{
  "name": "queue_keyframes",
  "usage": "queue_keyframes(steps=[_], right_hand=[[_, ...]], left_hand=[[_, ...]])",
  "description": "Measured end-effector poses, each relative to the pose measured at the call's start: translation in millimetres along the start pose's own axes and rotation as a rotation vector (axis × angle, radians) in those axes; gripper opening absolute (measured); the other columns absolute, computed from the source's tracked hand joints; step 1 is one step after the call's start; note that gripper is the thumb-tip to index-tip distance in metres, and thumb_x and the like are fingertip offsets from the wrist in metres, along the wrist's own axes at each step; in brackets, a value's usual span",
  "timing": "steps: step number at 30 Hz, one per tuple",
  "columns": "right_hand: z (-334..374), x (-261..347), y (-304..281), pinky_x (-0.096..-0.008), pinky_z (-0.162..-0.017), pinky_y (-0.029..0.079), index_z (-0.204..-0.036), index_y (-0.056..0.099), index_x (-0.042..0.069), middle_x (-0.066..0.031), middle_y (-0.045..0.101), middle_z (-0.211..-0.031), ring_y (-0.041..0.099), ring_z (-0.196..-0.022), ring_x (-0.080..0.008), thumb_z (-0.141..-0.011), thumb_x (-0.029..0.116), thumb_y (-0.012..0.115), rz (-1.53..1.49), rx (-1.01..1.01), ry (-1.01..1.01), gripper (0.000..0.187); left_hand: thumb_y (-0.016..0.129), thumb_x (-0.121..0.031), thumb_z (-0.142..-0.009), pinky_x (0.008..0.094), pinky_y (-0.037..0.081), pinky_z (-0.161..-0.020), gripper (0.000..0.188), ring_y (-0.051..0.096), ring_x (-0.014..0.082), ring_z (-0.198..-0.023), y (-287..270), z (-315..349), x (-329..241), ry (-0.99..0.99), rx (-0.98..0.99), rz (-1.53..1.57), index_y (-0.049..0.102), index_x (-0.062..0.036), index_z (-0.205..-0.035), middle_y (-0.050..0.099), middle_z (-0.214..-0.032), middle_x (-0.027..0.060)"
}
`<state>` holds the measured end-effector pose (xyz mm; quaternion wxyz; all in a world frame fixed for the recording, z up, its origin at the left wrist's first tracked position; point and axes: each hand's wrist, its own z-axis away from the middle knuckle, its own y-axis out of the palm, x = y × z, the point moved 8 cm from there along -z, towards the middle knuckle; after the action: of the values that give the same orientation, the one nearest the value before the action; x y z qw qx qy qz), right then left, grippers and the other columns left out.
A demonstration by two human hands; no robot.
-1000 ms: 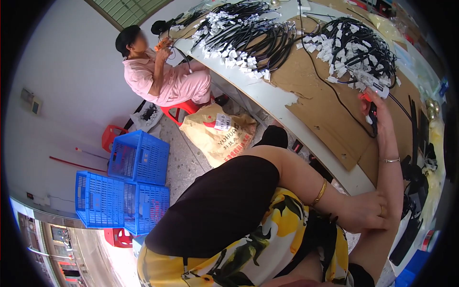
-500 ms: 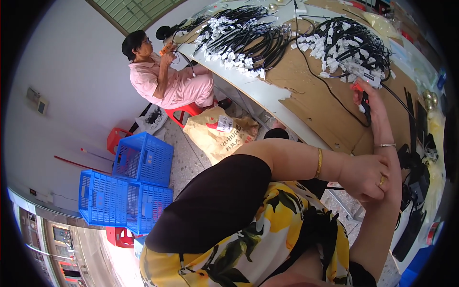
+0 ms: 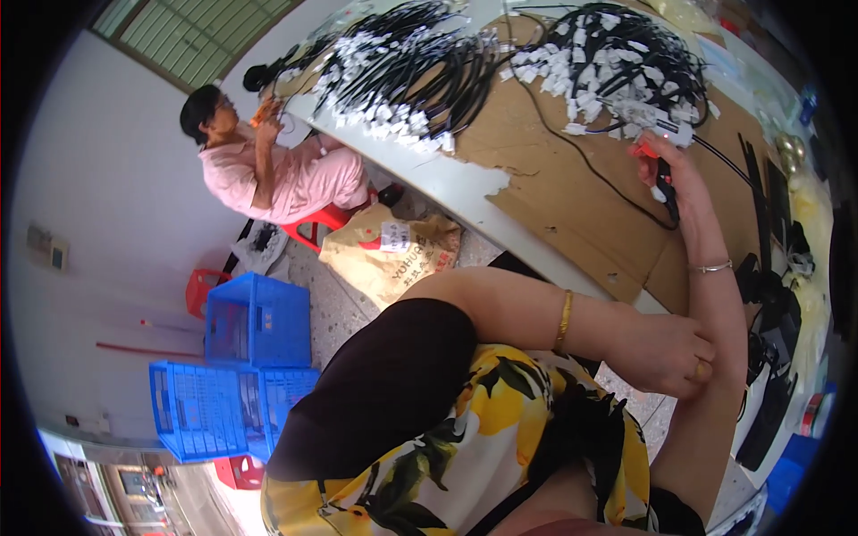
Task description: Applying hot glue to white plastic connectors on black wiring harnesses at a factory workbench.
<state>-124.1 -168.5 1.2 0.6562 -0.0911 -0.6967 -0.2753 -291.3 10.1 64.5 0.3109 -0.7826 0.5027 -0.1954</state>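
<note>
My right hand is wrapped round a pistol-shaped hand tool with a black grip, an orange-red trigger area and a pale body. It is over the brown cardboard on the worktable, just in front of a heap of black cables with white tags or connectors. A black cord runs near the tool's grip. Across my body, my left hand lies on my right forearm below the elbow, its fingers bent against the skin. The fingertips are partly hidden.
Another cable heap covers the table's far left. A seated person in pink holds an orange tool there. A brown paper sack stands on the floor, with blue crates farther left. Black parts line the table's right side.
The view has turned, so table and seated person appear farther left. My left hand has shifted slightly along the forearm toward the elbow. My right hand keeps its grip on the tool.
</note>
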Motion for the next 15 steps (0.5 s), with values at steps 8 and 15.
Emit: queue_keyframes(steps=[8, 15], right_hand=[[-10.1, -8.4, -4.1, -0.0207, -0.044, 0.038, -0.084, 0.055, 0.006, -0.0059, 0.06, -0.073, 0.051, -0.05, -0.01, -0.077, 0.029, 0.06, -0.127, 0.022, 0.04, 0.024], [-1.7, -2.3, -3.4, -0.0195, -0.046, 0.039, -0.086, 0.055, 0.006, -0.0066, 0.06, -0.075, 0.05, -0.051, -0.0088, -0.077, 0.028, 0.061, -0.096, 0.013, 0.064, 0.024]], left_hand=[[0.054, -0.016, -0.062, 0.0305, 0.042, -0.061, 0.019, 0.049, 0.0192, -0.065, -25.9, 32.0, 0.3, -0.074, 0.361, -0.039, 0.055, -0.0015, -0.074, 0.05, -0.067, 0.005], [0.058, -0.012, -0.065, 0.0333, 0.048, -0.064, 0.015, 0.055, 0.02, -0.068, -96.8, 58.4, 35.9, -0.145, 0.307, -0.241, 0.058, -0.0046, -0.079, 0.055, -0.074, 0.0052]])
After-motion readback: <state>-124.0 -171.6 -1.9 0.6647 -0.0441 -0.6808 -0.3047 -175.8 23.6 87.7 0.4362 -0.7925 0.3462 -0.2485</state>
